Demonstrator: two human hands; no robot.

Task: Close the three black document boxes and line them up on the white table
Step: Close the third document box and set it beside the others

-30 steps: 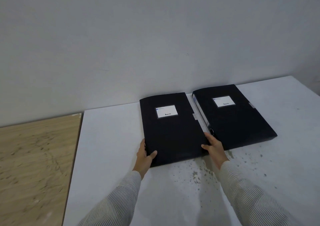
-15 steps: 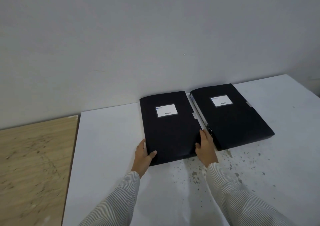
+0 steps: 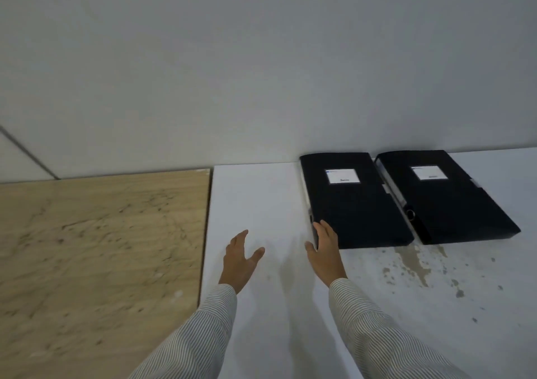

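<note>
Two closed black document boxes with white labels lie flat side by side on the white table (image 3: 255, 198), near the wall. The left box (image 3: 357, 207) and the right box (image 3: 447, 204) are a narrow gap apart. My right hand (image 3: 324, 250) rests against the near left corner of the left box, fingers spread, not gripping it. My left hand (image 3: 239, 259) hovers open over bare table, well left of the boxes, holding nothing. Only two boxes are in view.
A light wooden surface (image 3: 101, 247) adjoins the white table on the left. A plain wall (image 3: 261, 73) runs right behind the boxes. Brownish stains (image 3: 415, 262) mark the table in front of the boxes.
The view has swung left, so both boxes now sit at the right. My left hand has let go of the left box and moved away leftward; my right hand shifted to that box's near left corner.
</note>
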